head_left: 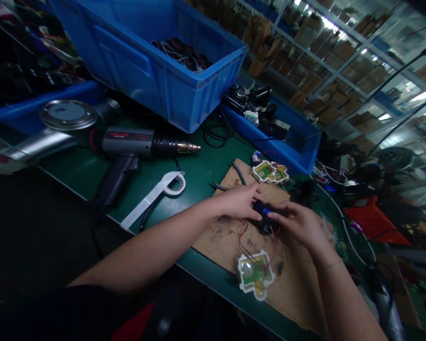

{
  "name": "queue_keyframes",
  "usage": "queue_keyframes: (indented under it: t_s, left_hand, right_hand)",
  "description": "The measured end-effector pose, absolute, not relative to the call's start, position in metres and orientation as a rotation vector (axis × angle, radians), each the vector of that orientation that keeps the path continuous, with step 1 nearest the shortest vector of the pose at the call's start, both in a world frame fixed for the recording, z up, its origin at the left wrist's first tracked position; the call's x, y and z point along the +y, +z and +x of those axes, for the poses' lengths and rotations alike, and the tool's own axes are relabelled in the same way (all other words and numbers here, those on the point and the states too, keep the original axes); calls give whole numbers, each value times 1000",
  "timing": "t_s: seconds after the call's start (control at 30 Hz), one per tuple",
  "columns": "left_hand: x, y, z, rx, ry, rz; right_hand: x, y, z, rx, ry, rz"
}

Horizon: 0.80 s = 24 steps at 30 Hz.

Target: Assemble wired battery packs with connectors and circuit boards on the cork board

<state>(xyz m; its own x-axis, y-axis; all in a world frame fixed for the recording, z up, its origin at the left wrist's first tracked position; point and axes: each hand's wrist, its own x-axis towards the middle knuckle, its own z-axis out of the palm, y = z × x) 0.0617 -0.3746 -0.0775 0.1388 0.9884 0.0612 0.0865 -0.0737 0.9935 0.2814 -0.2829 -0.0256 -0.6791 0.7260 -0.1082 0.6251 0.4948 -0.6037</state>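
My left hand (238, 201) and my right hand (300, 225) meet over a brown board (220, 237) on the green bench. Both pinch a small blue and black part (262, 210) between the fingertips. Thin red wires (244, 239) run from that part down to a clear-cased green circuit module (255, 274) lying near the board's front edge. A second similar module (270, 171) lies at the board's far corner, beyond my hands.
A grey heat gun (135, 147) lies to the left, with a roll of white tape (173, 184) beside it. A big blue bin (156, 61) holding wires stands behind. A shallow blue tray (287, 147) and an orange box (372, 222) sit to the right.
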Motion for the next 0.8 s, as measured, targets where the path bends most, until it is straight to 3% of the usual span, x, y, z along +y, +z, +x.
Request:
queue_keyframes:
  t_s: [0.43, 0.7, 0.8]
  left_hand:
    - [-377, -58, 57, 1091, 1023, 1326]
    - [-394, -14, 28, 1628, 1073, 1583]
    - [-414, 2, 24, 1818, 934, 1697]
  right_hand:
    - [-316, -28, 277, -2349, 882, -1144]
    - [-363, -40, 340, -1855, 860, -1186]
    - [-391, -46, 367, -1702, 802, -1262]
